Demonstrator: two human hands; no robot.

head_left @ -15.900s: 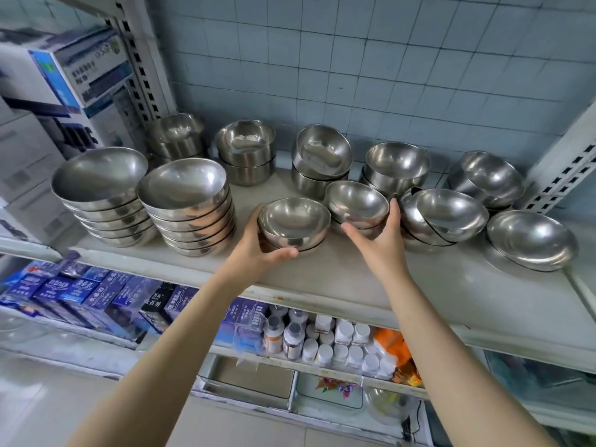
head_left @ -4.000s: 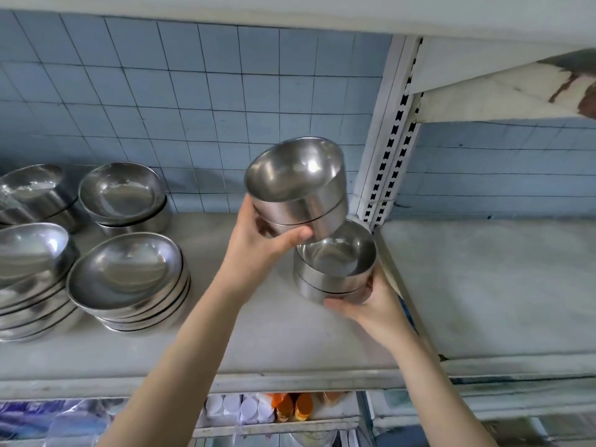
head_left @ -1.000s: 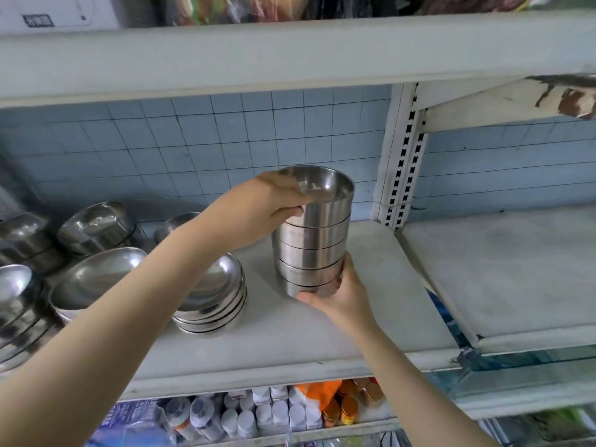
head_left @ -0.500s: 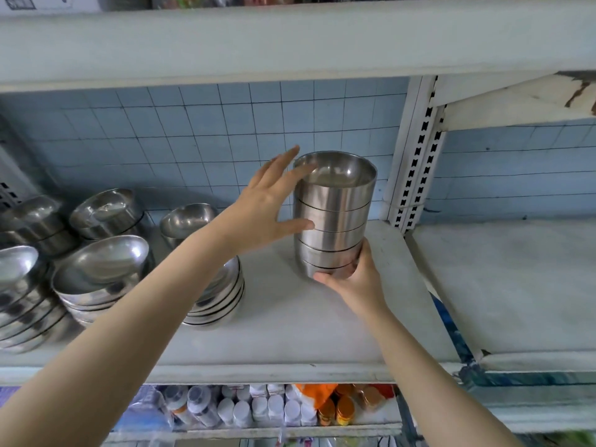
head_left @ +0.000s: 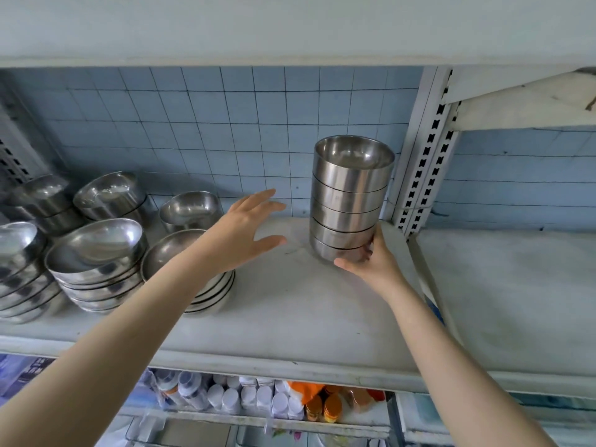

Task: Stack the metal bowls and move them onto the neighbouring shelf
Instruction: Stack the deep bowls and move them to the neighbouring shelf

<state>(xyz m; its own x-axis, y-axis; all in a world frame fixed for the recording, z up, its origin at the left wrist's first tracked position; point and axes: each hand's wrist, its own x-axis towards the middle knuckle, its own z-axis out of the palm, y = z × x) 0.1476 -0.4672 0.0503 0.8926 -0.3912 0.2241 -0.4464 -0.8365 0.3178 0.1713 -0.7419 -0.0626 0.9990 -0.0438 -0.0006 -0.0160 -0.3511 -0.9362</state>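
The left hand point(head_left: 240, 232) has come off the tall stack of five deep steel bowls point(head_left: 350, 198) it was steadying half a second ago. It now hangs in the air well to the left of the stack, fingers straight and spread, holding nothing, while the right hand point(head_left: 374, 266) has kept its hold at the base. Starting at the far left, piles of wide shallow steel bowls point(head_left: 96, 253) sit nested on the white shelf board point(head_left: 290, 317), with a few deeper steel bowls point(head_left: 109, 195) behind them against the blue tiled wall point(head_left: 225, 124). The left forearm reaches across over one more low pile of shallow bowls point(head_left: 167, 250). Past the free hand comes a bare stretch of board, then the tall stack, standing upright near the right end of this shelf. The right hand cups its lowest bowl, thumb in front and fingers curled round the far side. Whether the stack's base rests on the board or is just clear of it, I cannot tell. Close beside it rises the white slotted metal upright point(head_left: 425, 156), and beyond that lies the neighbouring pale shelf point(head_left: 516, 301). Down below, small white-capped bottles point(head_left: 245, 401) stand in rows on a lower shelf.
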